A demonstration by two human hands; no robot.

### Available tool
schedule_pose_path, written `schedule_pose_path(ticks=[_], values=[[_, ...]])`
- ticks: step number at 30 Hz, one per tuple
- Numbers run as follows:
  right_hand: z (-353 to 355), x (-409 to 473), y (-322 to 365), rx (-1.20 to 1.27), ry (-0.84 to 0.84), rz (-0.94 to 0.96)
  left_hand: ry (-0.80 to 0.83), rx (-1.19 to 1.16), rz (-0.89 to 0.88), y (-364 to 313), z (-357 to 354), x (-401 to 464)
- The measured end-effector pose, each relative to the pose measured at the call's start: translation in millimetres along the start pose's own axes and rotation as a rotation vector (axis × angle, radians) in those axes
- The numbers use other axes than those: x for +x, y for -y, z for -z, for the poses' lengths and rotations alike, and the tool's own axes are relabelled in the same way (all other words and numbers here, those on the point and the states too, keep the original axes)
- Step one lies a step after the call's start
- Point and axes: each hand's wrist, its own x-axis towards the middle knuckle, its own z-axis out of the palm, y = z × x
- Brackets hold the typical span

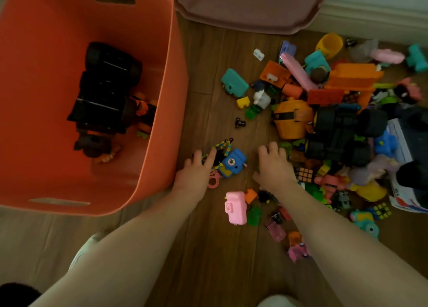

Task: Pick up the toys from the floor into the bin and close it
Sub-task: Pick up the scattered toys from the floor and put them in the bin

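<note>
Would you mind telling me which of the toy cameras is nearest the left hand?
The blue camera, just right of the left hand; the pink camera lies nearer the person, and the teal camera lies farther off.

One head-worn wide-angle view looks steeply down, close over the wooden floor (208, 260) and toys.

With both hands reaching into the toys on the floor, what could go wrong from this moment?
1. The left hand lies on a beaded chain beside the blue camera; the chain may snag and drag it along.
2. Small pieces, like the white brick, lie apart from the pile and may be missed.
3. The bin already holds a big black truck; the second truck may stop the lid from closing.
</note>
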Motion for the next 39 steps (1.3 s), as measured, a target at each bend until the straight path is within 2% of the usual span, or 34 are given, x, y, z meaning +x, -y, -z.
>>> schedule_pose_path(ticks=[5, 9, 12, 14, 18, 21, 25, 28, 33, 36, 39], values=[[1, 2, 3, 0.06, 0.003, -0.03, -0.01, -0.119, -0.016, -1, 7, 6], [1, 4, -7, 0.359, -0.146, -0.021, -0.063, -0.372, 0.032, -9, 12, 5], [12, 0, -13, 0.685, -0.236, -0.129, -0.058, -0.663, 0.031, -19, 25, -3], [22, -4, -12, 1.043, -0.187, -0.257, -0.042, -0.843, 0.02, -28, 39, -11], [60, -18, 3, 1.689, -0.075, -0.382, -0.027, -0.912, -0.129, -48, 74, -30], [99, -33, 18, 2.01, -0.074, -0.349, -0.087, -0.953, -0.236, -47, 114, -46], [153, -48, 54, 2.216, -0.094, -0.172, -0.21, -0.9, -0.364, -5, 173, -71], [183, -52, 90, 2.256, -0.055, -0.046, -0.205, -0.965, -0.409, 38, 201, -91], [197, -53, 173, 2.123, -0.079, -0.013, -0.128, -1.006, -0.194, 104, 184, -96], [183, -46, 217, 1.699, -0.295, 0.026, -0.059, -0.835, -0.155, 134, 166, -96], [176, -38, 234, 1.402, -0.385, 0.091, -0.017, -0.898, -0.135, 145, 156, -95]])
